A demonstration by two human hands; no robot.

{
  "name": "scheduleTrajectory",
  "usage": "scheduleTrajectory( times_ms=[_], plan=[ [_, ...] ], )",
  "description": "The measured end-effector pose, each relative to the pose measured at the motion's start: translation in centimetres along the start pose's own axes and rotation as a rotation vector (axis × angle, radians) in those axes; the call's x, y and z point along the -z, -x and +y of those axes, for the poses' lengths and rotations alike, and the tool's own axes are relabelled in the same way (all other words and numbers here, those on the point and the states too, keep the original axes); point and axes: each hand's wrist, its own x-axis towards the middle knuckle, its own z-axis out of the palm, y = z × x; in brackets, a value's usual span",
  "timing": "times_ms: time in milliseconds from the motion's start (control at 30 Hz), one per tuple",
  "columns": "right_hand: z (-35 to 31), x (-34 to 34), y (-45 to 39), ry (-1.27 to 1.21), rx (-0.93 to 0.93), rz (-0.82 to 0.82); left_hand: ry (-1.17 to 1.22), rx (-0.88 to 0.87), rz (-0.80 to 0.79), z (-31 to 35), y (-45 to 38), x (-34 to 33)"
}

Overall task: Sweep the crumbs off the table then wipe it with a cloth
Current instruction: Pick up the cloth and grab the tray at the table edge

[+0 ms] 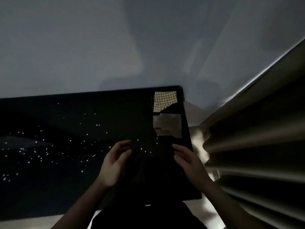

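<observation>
A pale wall [99, 47] fills the upper half of the dim view, and heavy pleated curtains [255, 146] run down the right side, with a strip of light floor [196, 139] showing between them and the furniture. Below the wall lies a wide black table [66, 187], its far right corner just short of the wall. Small white crumbs [39, 156] are scattered across its left and middle parts, thickest toward the left edge, with a few reaching the space between the hands. At the far right corner of the table rests a checkered yellow cloth [165, 100], one corner folded or dipping into shadow; just nearer along the right edge lies a flat grey sheet-like piece [168, 124], too dark to identify. No containers can be made out. The left hand [113, 164] hovers over the table with palm turned inward and fingers loosely curled, holding nothing visible. The right hand [189, 164] is held opposite it near the table's right edge, fingers extended; whether it touches anything dark beneath cannot be told.
</observation>
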Motion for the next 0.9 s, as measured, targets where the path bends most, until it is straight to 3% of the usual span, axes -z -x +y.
scheduleTrajectory(
  times_ms=[433, 533, 667, 900],
  plan=[
    [5.4, 1.2, -21.1, 0.474, -0.110, 0.306, -0.062, 0.155, 0.109, -2.2, -3.3, -2.6],
    [5.7, 0.8, -23.1, 0.396, -0.154, 0.344, -0.106, 0.168, 0.113, -3.0, -1.9, -2.0],
    [4.9, 0.6, -23.4, 0.413, -0.204, 0.247, -0.146, 0.194, 0.125, -3.7, 0.1, -1.0],
    [-1.2, -2.1, -14.6, 0.345, -0.039, -0.065, -0.174, 0.155, 0.059, -2.8, 2.0, 1.2]
  ],
)
